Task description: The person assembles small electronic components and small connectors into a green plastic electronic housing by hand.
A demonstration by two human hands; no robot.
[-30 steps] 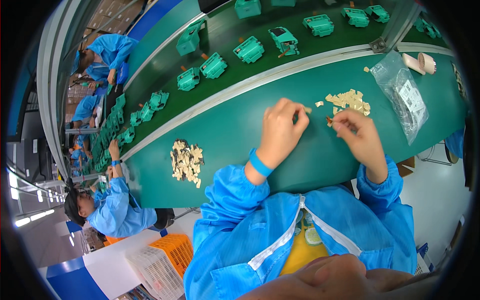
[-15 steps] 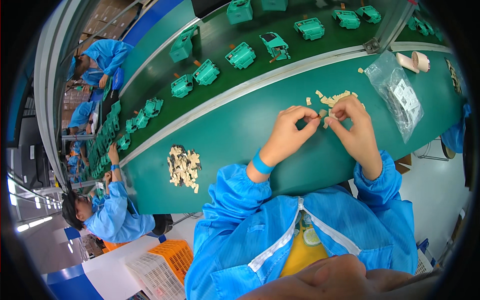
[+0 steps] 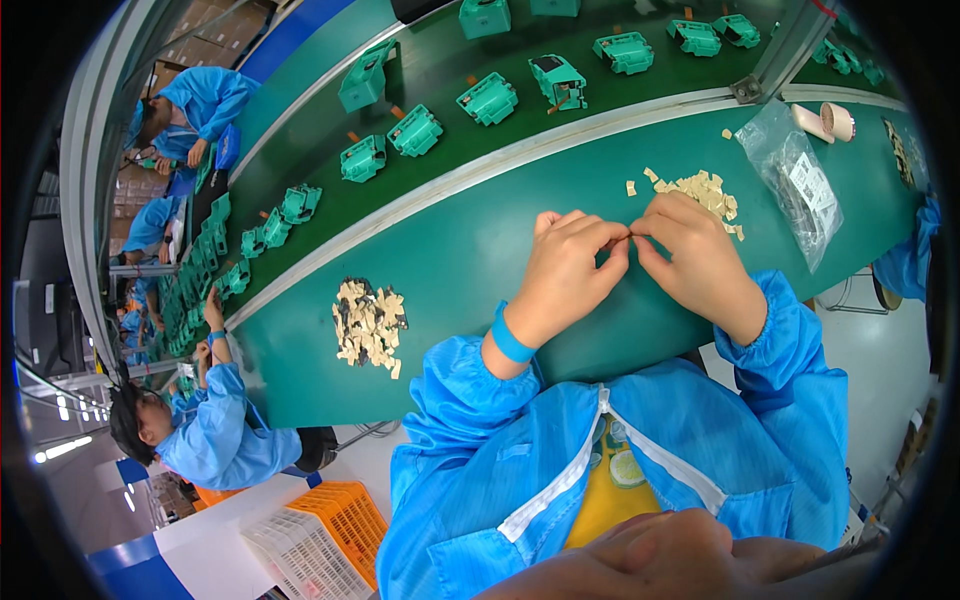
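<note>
My left hand and my right hand meet over the green table, thumbs and forefingers pinched tip to tip. Whatever sits between the fingertips is too small and too covered to make out. Just beyond my right hand lies a pile of small cream-coloured pieces, partly hidden by its knuckles. A few loose ones are scattered round it. To the left on the table is a second heap of cream and dark pieces. A blue band circles my left wrist.
Behind a metal rail, green plastic housings stand in rows on a dark green belt. A clear plastic bag and a cream tape roll lie at right. Co-workers in blue sit along the left; crates stand below.
Both hands have drawn closer to me and their fingertips have come together. The small piece visible by my left fingertips before is now hidden. The nearby co-worker's raised hand has shifted slightly.
</note>
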